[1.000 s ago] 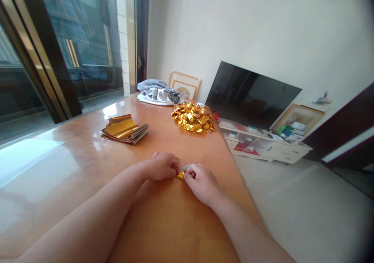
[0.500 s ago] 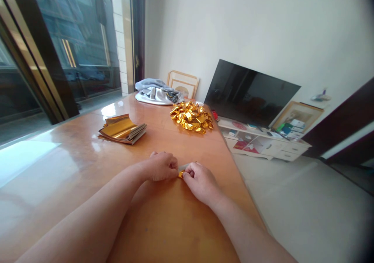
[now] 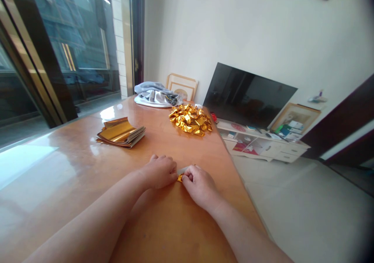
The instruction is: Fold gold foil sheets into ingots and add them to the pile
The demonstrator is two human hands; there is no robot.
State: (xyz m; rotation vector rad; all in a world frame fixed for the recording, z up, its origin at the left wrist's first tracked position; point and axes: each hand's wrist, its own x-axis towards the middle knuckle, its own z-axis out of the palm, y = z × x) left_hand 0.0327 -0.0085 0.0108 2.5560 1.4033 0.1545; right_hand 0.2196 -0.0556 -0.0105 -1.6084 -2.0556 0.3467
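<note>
Between my hands, low over the wooden table (image 3: 163, 224), is a small sheet of gold foil paper (image 3: 180, 177), with a pale side showing behind the gold edge. My left hand (image 3: 162, 171) is closed on its left end, fingers curled. At its right end my right hand (image 3: 200, 185) pinches the paper between thumb and curled forefinger. The fingers cover most of the sheet. Farther back on the left lies a stack of gold foil sheets (image 3: 119, 132). A heap of folded gold foil pieces (image 3: 191, 119) sits near the table's right edge.
Grey-blue cloth (image 3: 156, 95) lies bundled at the table's far end, with framed pictures (image 3: 182, 85) leaning behind it. Past the right edge are tiled floor, a white cabinet (image 3: 270, 150) and a dark television (image 3: 249, 95). A glass sliding door (image 3: 73, 48) stands at left.
The whole view has tilted slightly, so things sit a little lower. My left hand has turned a bit flatter over the foil paper; both hands keep their hold on it.
</note>
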